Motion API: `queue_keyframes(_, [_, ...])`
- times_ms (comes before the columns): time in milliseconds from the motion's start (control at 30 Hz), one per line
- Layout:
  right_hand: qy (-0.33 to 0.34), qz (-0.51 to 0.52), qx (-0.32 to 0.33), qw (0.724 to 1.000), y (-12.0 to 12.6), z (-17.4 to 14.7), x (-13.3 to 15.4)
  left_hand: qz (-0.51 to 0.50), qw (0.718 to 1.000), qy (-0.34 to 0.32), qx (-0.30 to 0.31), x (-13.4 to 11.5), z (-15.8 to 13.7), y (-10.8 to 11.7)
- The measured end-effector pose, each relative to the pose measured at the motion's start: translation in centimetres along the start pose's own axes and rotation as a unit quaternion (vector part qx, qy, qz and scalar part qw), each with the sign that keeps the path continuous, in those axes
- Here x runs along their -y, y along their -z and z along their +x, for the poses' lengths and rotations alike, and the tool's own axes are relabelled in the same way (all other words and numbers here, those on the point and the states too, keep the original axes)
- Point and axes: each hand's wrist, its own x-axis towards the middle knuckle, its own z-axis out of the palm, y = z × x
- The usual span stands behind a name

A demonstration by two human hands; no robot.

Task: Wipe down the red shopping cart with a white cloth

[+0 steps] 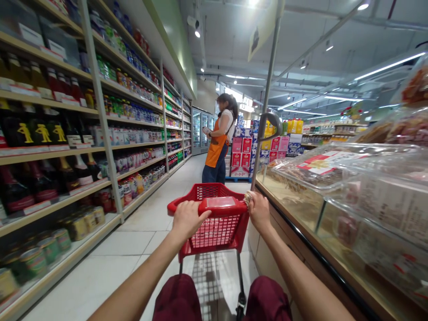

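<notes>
A red shopping cart (214,232) stands right before me in the aisle, seen from behind its handle. My left hand (187,217) is wrapped over the left part of the red handle (175,206), its thumb lying along the bar. At the basket's right rear corner, my right hand (260,208) is closed round a small crumpled pale wad (248,199), possibly cloth or paper, pressed against the handle's end. A pale label panel (220,202) sits on the handle between both hands.
Shelves of bottles and cans (133,147) line the left side. A glass-fronted counter (321,209) with plastic food boxes (321,165) runs close along the right. Ahead stands a person in an orange apron (216,145), near stacked red cartons (241,154). A metal pole (264,111) rises beside the counter.
</notes>
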Motion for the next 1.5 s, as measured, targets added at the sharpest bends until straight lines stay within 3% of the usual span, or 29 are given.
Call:
queue_keyframes(67, [-0.010, 0.018, 0.009, 1.000, -0.2, 0.5, 0.9, 0.003, 1.000, 0.004, -0.013, -2.1, 0.0, -0.5])
queue_keyframes(167, [0.070, 0.081, 0.028, 0.994, -0.7, 0.5, 3.0, -0.018, 1.000, -0.016, -0.014, -4.9, -0.3, -0.6])
queue_keyframes(267, [0.109, 0.107, 0.041, 0.987, -0.9, 0.5, 3.5, -0.091, 0.992, -0.082, 0.018, -5.0, -0.3, 0.1])
queue_keyframes(367, [0.055, 0.106, 0.022, 0.993, -0.9, 1.3, 1.8, -0.149, 0.987, -0.045, 0.041, -2.8, 0.1, -0.2])
queue_keyframes(467, [0.026, 0.114, 0.008, 0.993, -0.8, 1.7, 0.4, -0.204, 0.977, -0.025, 0.046, -1.5, 0.3, -2.0])
queue_keyframes(633, [0.067, 0.134, 0.039, 0.988, 0.5, 0.2, 1.3, -0.198, 0.979, -0.046, -0.008, -4.9, -0.6, -4.6])
queue_keyframes(733, [0.073, 0.151, 0.052, 0.985, 1.7, -0.2, -0.3, -0.219, 0.971, -0.095, -0.014, -6.2, -0.7, -5.2])
queue_keyframes(800, [0.043, 0.157, 0.051, 0.985, 2.4, 0.1, -2.5, -0.249, 0.960, -0.126, 0.005, -5.5, -0.4, -6.2])
queue_keyframes(900, [-0.026, 0.183, 0.046, 0.982, 3.4, 0.3, -5.5, -0.242, 0.966, -0.083, 0.030, -3.4, 0.4, -8.7])
queue_keyframes(1000, [-0.070, 0.190, 0.040, 0.978, 4.6, -0.3, -6.3, -0.205, 0.975, -0.069, 0.044, -2.7, 1.0, -10.9])
queue_keyframes(1167, [-0.026, 0.126, 0.018, 0.991, 7.1, -1.9, -4.6, -0.207, 0.969, -0.115, 0.075, -4.5, 1.5, -11.1])
queue_keyframes(1300, [0.015, 0.021, 0.036, 0.999, 8.2, -2.1, -4.9, -0.231, 0.955, -0.143, 0.116, -3.7, 2.2, -11.6])
queue_keyframes(1400, [0.019, -0.071, 0.005, 0.997, 6.9, -2.3, -4.3, -0.201, 0.967, -0.110, 0.115, -2.9, 2.4, -12.5])
queue_keyframes(1500, [0.081, -0.131, 0.043, 0.987, 4.2, -2.9, -2.2, -0.176, 0.973, -0.097, 0.117, -3.4, 2.4, -12.9])
